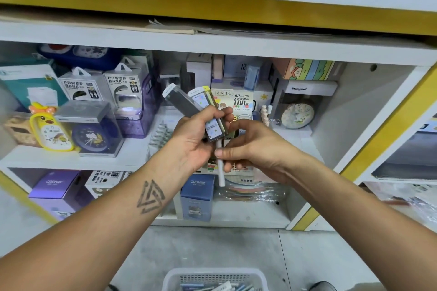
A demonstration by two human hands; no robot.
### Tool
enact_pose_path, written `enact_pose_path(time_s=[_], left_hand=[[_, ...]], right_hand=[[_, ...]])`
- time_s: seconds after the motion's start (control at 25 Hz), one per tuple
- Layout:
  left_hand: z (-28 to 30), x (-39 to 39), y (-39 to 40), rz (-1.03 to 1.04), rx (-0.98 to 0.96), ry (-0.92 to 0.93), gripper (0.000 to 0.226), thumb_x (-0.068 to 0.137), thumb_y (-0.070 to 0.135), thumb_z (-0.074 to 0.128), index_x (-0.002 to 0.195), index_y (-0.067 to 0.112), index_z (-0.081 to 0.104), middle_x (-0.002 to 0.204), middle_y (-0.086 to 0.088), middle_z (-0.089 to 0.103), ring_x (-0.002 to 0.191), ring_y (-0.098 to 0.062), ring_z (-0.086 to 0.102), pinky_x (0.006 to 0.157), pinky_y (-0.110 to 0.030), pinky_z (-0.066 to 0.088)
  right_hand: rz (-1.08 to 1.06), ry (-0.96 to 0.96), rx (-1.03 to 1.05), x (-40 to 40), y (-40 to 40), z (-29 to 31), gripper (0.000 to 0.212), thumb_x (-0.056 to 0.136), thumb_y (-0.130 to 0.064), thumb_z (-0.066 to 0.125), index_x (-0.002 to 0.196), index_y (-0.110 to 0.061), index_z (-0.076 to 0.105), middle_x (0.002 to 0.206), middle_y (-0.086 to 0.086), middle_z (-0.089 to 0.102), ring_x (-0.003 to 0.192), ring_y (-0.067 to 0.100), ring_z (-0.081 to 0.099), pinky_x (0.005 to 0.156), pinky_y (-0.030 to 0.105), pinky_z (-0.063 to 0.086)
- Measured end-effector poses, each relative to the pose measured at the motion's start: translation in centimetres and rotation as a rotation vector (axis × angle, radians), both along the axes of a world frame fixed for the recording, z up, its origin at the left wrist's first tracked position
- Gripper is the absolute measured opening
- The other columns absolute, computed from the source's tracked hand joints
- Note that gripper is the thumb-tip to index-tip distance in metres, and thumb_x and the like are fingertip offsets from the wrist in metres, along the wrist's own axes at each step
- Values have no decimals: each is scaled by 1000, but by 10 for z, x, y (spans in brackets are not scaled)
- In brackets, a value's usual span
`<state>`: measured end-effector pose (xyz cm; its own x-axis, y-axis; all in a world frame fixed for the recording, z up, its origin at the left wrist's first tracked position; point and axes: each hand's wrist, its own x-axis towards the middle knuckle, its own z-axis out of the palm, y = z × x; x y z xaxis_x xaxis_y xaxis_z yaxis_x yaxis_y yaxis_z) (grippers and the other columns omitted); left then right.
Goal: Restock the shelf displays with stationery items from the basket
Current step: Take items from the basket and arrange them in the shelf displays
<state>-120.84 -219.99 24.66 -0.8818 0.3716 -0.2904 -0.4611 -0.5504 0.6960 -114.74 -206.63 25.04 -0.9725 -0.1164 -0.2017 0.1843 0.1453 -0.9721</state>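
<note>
The white plastic basket (214, 277) w/ mesh walls stands on the grey floor at the bottom edge; inside lie several thin packs (220, 287), blue and white, only partly in view.

The left hand (197, 139) is curled round a bunch of slim flat lead cases (208, 111): one dark and see-through w/ a white cap, pointing up-left, and others pale w/ coloured dots and a barcode label, one w/ a yellow edge. The cases fan out above the fingers. The right hand (250, 146) pinches a thin white stick (220, 168) betw. thumb and fingers; the stick is round, smooth, and hangs down below both hands, its top end touching the bunch of cases.

Behind the hands is a white shelf (71, 158) w/ yellow trim. On the middle level, left: two clear hard boxes marked POWER BANK (82, 87), a purple see-through box (139, 111), a yellow duck clock (50, 130), and a round dark-blue clock (91, 137) in a clear case. Centre: a card box (233, 99) printed 0.7 HB and 100. Right: a round pale clock (298, 116) in a clear box. Lower level: a lilac carton (56, 186) and a blue carton (197, 196), both matt cardboard, and glossy plastic-wrapped packs (253, 192) beside the blue one.
</note>
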Motion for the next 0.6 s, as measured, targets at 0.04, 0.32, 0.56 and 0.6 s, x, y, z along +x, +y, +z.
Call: enact_pose_path(time_s=[0.04, 0.32, 0.56, 0.6], left_hand=[[0, -2, -1, 28, 14, 4, 38, 82, -4, 60, 120, -9, 61, 101, -16, 71, 73, -19, 70, 58, -28, 57], [1, -7, -7, 48, -60, 15, 14, 80, -10, 63, 94, -6, 64, 84, -20, 71, 70, -25, 72, 59, -31, 59], [0, 12, 14, -82, -219, 70, 8, 79, -12, 63, 84, -6, 66, 74, -19, 69, 62, -25, 67, 55, -28, 58], [-1, 14, 17, -98, -229, 73, 8, 79, -12, 63, 83, -6, 67, 74, -19, 69, 61, -25, 67, 55, -29, 58]], right_hand=[[3, 4, -5, 0, 3, 1, 52, 81, 5, 77, 123, -2, 48, 71, 16, 72, 54, 21, 65, 48, 23, 50], [26, 131, 106, 13, 46, 16, 99, 79, 14, 70, 147, -45, 30, 77, 27, 72, 57, 28, 67, 55, 29, 55], [-450, 424, 303, 14, 110, 26, 56, 90, 1, 68, 138, -18, 47, 72, 16, 74, 66, 32, 73, 66, 39, 63], [-506, 475, 353, 13, 117, 25, 46, 92, -1, 67, 132, -16, 52, 72, 15, 73, 67, 29, 73, 69, 40, 63]])
